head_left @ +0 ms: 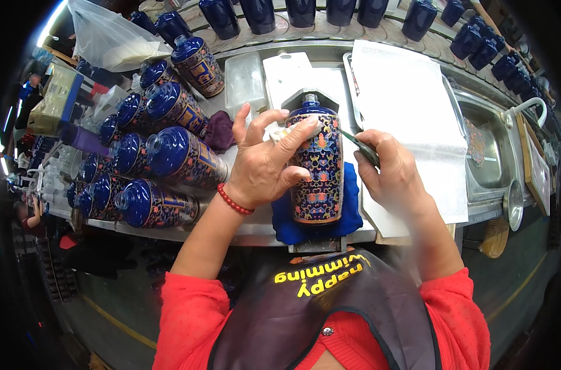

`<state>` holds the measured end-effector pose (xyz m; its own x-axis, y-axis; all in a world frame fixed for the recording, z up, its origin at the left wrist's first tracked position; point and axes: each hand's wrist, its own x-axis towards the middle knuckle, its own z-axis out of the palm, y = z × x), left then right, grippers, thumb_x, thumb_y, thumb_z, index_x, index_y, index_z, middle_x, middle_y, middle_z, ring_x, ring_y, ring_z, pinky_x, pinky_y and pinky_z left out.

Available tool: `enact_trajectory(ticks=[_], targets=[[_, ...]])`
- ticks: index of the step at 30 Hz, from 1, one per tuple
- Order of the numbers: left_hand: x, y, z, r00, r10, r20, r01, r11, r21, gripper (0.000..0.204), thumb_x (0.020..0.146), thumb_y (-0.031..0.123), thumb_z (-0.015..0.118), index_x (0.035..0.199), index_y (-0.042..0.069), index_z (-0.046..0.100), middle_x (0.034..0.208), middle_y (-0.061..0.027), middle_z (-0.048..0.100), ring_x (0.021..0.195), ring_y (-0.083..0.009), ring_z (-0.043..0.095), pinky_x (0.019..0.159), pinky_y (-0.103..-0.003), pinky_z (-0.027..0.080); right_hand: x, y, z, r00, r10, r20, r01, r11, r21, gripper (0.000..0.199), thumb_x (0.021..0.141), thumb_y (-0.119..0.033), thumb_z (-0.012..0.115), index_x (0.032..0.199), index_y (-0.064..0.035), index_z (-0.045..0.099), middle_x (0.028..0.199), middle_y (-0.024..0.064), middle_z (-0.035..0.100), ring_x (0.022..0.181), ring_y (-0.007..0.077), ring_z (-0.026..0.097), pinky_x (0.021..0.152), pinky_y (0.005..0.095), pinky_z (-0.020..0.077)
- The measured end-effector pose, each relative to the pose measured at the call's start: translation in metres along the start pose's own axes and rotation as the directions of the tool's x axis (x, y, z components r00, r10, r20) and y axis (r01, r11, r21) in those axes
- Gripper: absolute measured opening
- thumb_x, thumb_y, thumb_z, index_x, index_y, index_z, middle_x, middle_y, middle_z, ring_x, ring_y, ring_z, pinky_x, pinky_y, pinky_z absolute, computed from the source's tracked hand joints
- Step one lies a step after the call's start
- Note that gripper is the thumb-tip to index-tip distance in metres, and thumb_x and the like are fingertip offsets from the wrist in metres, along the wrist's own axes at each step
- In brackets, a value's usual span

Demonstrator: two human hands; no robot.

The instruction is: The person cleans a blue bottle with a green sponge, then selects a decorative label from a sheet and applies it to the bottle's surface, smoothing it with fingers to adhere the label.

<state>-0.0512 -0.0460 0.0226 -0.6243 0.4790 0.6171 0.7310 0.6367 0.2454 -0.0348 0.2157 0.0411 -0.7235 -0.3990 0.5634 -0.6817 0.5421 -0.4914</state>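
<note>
A dark blue bottle [317,166] with a dense floral pattern and a bare glass neck lies in front of me on a blue cloth [286,216], neck pointing away. My left hand [265,154], with a red bead bracelet on its wrist, reaches over the bottle's left side. A crumpled white wad [276,131], perhaps tissue or cloth, is caught under its fingers, and the index finger presses on the bottle near its shoulder. Just right of the bottle, my right hand [391,166] pinches a thin dark green blade-like tool [368,152], its tip toward the bottle's upper right side.
Several patterned bottles [185,154] stand close together at the left, beside a purple cloth [220,131]. White paper sheets [410,111] cover the right side. Farther right is a metal sink [487,151]. Plain blue bottles [302,12] line the slatted conveyor behind.
</note>
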Motion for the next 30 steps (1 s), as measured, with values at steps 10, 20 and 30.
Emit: enact_trajectory(ticks=[10, 20, 30], targets=[[-0.019, 0.013, 0.005, 0.997, -0.040, -0.063, 0.044, 0.997, 0.065, 0.056, 0.101, 0.062, 0.046, 0.128, 0.021, 0.073, 0.131, -0.0107, 0.065, 0.126, -0.0304, 0.042, 0.119, -0.053, 0.015, 0.019, 0.004, -0.005, 0.988, -0.156, 0.019, 0.156, 0.988, -0.008, 0.030, 0.079, 0.004, 0.073, 0.107, -0.0016, 0.064, 0.081, 0.0121, 0.060, 0.071, 0.0298, 0.061, 0.062, 0.0385, 0.0485], [-0.067, 0.050, 0.012, 0.947, -0.301, -0.113, 0.277, 0.943, -0.186, 0.080, 0.099, 0.065, 0.048, 0.139, -0.004, 0.056, 0.128, -0.0200, 0.064, 0.125, -0.0400, 0.045, 0.116, -0.055, 0.023, 0.026, -0.013, -0.005, 0.901, -0.387, 0.195, 0.379, 0.922, 0.078, 0.028, 0.072, -0.003, 0.079, 0.099, -0.0103, 0.073, 0.085, 0.0034, 0.058, 0.076, 0.0223, 0.059, 0.070, 0.0366, 0.0460], [-0.107, 0.091, 0.029, 0.954, -0.289, -0.079, 0.283, 0.956, -0.082, 0.087, 0.099, 0.067, 0.044, 0.149, -0.004, 0.048, 0.139, -0.0237, 0.056, 0.128, -0.0421, 0.043, 0.116, -0.059, 0.020, -0.017, -0.024, 0.001, 0.882, -0.428, 0.198, 0.355, 0.879, 0.319, 0.027, 0.072, -0.012, 0.078, 0.098, -0.0093, 0.071, 0.082, 0.0043, 0.054, 0.078, 0.0216, 0.057, 0.073, 0.0374, 0.0460]])
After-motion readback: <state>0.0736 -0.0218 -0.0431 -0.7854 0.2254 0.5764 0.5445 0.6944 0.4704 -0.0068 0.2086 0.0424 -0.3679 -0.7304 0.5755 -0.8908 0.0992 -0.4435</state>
